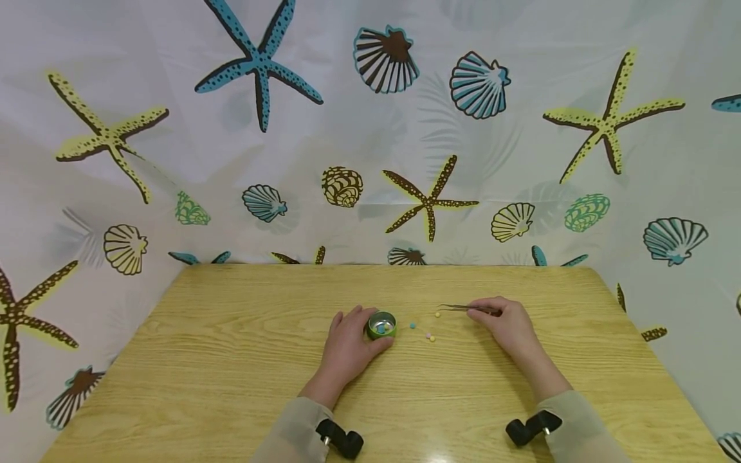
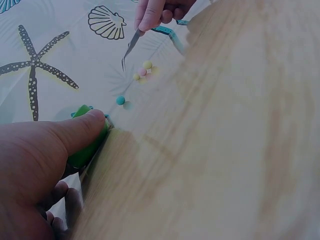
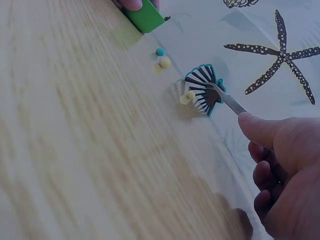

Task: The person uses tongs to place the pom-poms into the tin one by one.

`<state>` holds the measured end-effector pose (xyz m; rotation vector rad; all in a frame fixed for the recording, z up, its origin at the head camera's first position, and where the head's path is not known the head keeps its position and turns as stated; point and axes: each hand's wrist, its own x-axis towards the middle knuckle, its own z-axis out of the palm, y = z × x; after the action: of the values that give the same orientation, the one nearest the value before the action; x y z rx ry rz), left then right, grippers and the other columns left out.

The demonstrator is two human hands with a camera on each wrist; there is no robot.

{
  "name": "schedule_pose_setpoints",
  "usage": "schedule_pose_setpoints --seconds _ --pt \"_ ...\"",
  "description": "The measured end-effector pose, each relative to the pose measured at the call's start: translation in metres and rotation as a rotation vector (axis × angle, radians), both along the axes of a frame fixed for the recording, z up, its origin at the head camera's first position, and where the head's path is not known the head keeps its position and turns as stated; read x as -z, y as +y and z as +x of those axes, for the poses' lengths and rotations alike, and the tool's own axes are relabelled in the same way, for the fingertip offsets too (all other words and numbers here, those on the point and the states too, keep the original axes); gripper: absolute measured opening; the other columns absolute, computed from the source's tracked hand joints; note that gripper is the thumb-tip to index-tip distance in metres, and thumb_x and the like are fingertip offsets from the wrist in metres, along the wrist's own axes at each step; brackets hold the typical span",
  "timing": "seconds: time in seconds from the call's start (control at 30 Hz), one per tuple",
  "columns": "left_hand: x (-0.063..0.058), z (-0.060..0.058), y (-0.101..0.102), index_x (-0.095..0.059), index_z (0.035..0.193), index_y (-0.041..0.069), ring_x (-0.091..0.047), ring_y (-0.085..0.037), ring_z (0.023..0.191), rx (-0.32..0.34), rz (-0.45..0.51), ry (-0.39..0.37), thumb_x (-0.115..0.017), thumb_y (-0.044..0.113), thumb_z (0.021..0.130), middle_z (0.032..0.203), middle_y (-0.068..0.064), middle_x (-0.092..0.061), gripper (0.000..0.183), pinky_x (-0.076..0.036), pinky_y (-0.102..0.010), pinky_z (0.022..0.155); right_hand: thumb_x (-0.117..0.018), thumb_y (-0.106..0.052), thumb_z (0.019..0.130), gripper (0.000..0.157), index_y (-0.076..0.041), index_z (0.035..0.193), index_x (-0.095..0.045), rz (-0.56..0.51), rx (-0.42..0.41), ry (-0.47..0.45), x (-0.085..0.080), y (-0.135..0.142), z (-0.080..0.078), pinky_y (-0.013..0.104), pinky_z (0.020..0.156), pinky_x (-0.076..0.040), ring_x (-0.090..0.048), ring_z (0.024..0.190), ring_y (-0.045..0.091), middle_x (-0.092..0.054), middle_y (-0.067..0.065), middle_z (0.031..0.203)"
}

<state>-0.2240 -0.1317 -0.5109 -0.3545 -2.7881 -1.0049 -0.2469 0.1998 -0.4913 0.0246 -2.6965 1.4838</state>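
Note:
My left hand (image 1: pixel 349 344) grips a small round green tin (image 1: pixel 373 335), its thumb and fingers around the side. Inside the tin's silvery bowl lie blue and yellow beads. In my right hand (image 1: pixel 512 326) is a pair of thin metal tweezers (image 1: pixel 457 307), pinched between thumb and fingers, the bent tips pointing left. Just below those tips sits a yellow bead (image 1: pixel 437 315). Between the hands rest a blue bead (image 1: pixel 412 325), a pink bead (image 1: pixel 428 335) and, touching the pink one, another yellow bead (image 1: pixel 432 339). Nothing shows between the tweezer tips in the right wrist view.
The wooden table (image 1: pixel 231 360) carries all of this. Behind it and at its sides hangs a pale curtain (image 1: pixel 347 128) printed with starfish and shells. A black mount (image 1: pixel 340 438) is strapped at the left sleeve, and a similar mount (image 1: pixel 532 427) at the right.

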Motion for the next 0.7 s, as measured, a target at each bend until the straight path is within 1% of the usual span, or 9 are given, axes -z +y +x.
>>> schedule_pose_setpoints --seconds 0.1,0.37,0.7 --pt "0.0002 0.0001 0.0 -0.066 0.148 0.003 -0.047 -0.04 0.155 -0.001 -0.001 0.002 -0.09 0.036 0.096 0.149 -0.019 -0.067 0.066 -0.018 -0.063 0.134 -0.081 -0.029 0.104 0.024 -0.014 0.122 -0.086 0.017 0.009 -0.002 0.0023 0.0009 -0.0009 0.038 0.088 -0.052 -0.065 0.106 0.028 -0.076 0.009 0.122" --pt "0.0033 -0.0011 -0.0002 -0.067 0.148 0.004 -0.048 -0.04 0.154 -0.001 -0.003 0.001 -0.09 0.038 0.096 0.149 -0.018 -0.067 0.066 -0.018 -0.062 0.134 -0.083 -0.026 0.103 0.019 -0.015 0.118 -0.088 0.035 -0.012 0.014 0.0091 0.0034 -0.003 0.041 0.092 -0.054 -0.069 0.111 0.028 -0.078 0.007 0.119" --pt "0.0037 -0.0019 -0.0012 -0.067 0.147 0.004 -0.047 -0.04 0.155 0.001 0.003 -0.001 -0.09 0.037 0.096 0.149 -0.018 -0.067 0.065 -0.018 -0.063 0.134 -0.084 -0.024 0.102 0.017 -0.015 0.116 -0.089 0.062 -0.003 0.02 0.0092 0.0015 -0.0038 0.039 0.088 -0.053 -0.068 0.105 0.027 -0.078 0.007 0.116"
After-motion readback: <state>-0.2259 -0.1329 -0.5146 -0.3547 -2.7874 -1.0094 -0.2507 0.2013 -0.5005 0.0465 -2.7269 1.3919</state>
